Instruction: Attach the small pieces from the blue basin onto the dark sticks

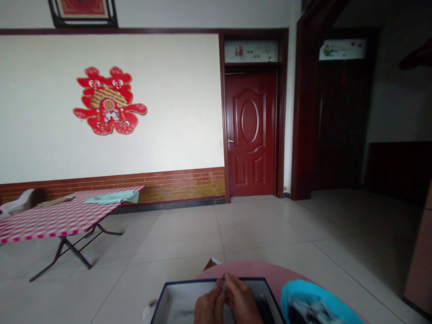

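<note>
Two bare hands meet at the bottom of the view, over a shallow box (191,282) with pale insides and a dark blue rim; the lower edge of the picture cuts off the near part of the box and both wrists. The left hand (208,307) has its fingers curled in, and the right hand (240,299) has its thumb and fingers drawn together against them; between their tips they pinch a small pale thing (224,288), mostly hidden by the fingers and too small to name. Inside the box, right of the right hand, are thin black pieces (262,303), partly covered by it, and on the left side of the floor lies a faint, see-through strip (184,312), hard to make out. The box rests on a pink round table (266,269). Just to its right, a bright blue basin (293,288), also cut off below, holds a jumble of dark and whitish, glossy stuff that cannot be told apart. Beyond the table's far edge only a corner of a carton (211,262) shows. Farther left, a folding table (57,218) with a checked cover bears a pale green cloth (113,197). The doorway (340,121) at right is too dark to read clearly.
</note>
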A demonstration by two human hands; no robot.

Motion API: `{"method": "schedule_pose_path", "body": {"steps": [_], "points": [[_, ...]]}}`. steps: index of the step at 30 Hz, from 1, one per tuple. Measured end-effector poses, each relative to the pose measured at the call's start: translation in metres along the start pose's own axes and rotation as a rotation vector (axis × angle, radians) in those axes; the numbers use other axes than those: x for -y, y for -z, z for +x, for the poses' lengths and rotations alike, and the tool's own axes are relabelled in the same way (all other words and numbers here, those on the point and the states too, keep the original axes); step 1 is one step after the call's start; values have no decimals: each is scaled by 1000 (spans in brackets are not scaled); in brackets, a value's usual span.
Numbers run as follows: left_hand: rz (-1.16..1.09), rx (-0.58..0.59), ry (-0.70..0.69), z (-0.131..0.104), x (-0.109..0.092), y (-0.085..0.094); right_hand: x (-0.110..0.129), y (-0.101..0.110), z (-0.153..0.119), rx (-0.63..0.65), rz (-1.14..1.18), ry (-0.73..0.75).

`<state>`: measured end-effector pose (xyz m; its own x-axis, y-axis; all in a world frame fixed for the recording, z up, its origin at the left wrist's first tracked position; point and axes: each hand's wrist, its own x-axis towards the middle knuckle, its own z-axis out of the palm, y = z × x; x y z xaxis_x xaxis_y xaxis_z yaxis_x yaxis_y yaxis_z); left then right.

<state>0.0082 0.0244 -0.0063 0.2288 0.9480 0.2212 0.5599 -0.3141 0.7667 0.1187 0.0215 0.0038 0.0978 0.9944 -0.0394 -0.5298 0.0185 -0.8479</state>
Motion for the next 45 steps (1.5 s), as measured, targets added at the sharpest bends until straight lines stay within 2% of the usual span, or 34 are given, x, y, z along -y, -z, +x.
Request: {"method": "schedule_pose_path", "body": {"steps": [2, 5, 6, 8, 10, 13, 15, 17, 19, 22, 25, 28, 29, 32, 35, 37, 39, 42, 44, 45], "points": [[-235, 94, 118, 3, -4, 4, 7, -3, -2, 53, -1, 19], [-645, 330, 303, 3, -7, 13, 15, -6, -4, 170, 52, 14], [-767, 378, 355, 2, -7, 16, 16, -7, -4, 204, 79, 4], [-949, 396, 445, 1, -7, 19, 19, -7, -5, 249, 132, -27], [-985, 369, 464, 0, -7, 18, 22, -8, -5, 274, 186, -63], [-793, 263, 340, 3, -6, 13, 23, -8, -2, 296, 242, -126], [-557, 143, 233, 4, -7, 10, 22, -7, 0, 279, 230, -186], [-271, 14, 138, 4, -10, 9, 19, -7, 2, 208, 189, -206], [41, -81, 68, 0, -14, 7, 13, -8, 3, 99, 146, -158], [322, -64, 38, -11, -20, 6, 4, -12, -2, -108, 106, -54], [397, 6, -1, -19, -19, 6, -1, -19, -9, -249, 76, 41], [219, 40, -11, -17, -13, 8, -1, -22, -13, -225, 82, 68], [95, 53, 39, -15, -11, 9, 1, -22, -14, -188, 91, 66], [-380, 180, 301, -9, -10, 13, 8, -21, -13, -39, 115, 70], [-798, 301, 534, -8, -20, 20, 15, -18, -9, 84, 182, 44], [-1086, 366, 647, -9, -30, 23, 20, -17, -6, 154, 260, 12], [-1309, 427, 701, -12, -40, 23, 26, -15, -4, 217, 324, -22], [-1428, 434, 674, -16, -47, 15, 33, -11, -5, 269, 365, -99], [-1326, 383, 627, -16, -47, 8, 37, -8, -6, 270, 342, -131], [-1225, 315, 585, -15, -45, 5, 38, -7, -7, 268, 316, -137]]}}
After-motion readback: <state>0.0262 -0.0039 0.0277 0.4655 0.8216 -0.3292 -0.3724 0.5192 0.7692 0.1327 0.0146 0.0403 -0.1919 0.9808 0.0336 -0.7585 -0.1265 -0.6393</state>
